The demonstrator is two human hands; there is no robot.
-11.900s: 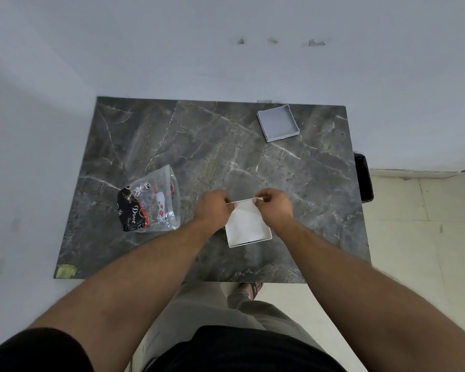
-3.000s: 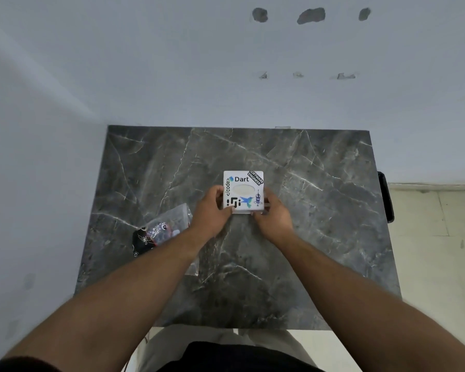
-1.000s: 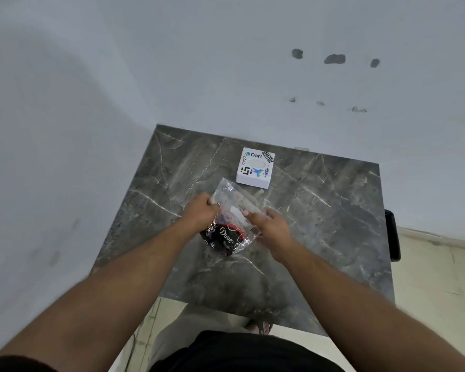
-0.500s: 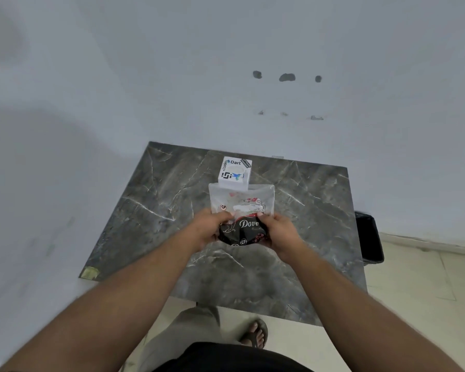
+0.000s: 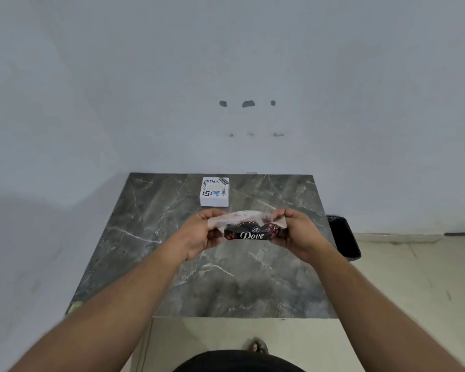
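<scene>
A clear plastic bag [image 5: 244, 218] with a dark Dove packet [image 5: 249, 234] inside is held in the air above the grey marble table [image 5: 151, 226]. My left hand [image 5: 202, 233] grips its left end and my right hand [image 5: 297, 232] grips its right end, thumbs pinching the bag's upper edge. The bag lies almost flat, its Dove label facing me. Behind it, a closed white box [image 5: 214, 195] with stickers on its lid stands near the table's far edge.
The table stands in a corner, with white wall behind and to the left. A black bin [image 5: 344, 238] sits on the tiled floor at the table's right side. A small yellowish scrap [image 5: 74, 307] lies at the table's near left corner.
Both hands have lifted the bag off the table and tipped it from upright to nearly flat, with the hands spread to its ends. The white box has not moved.
</scene>
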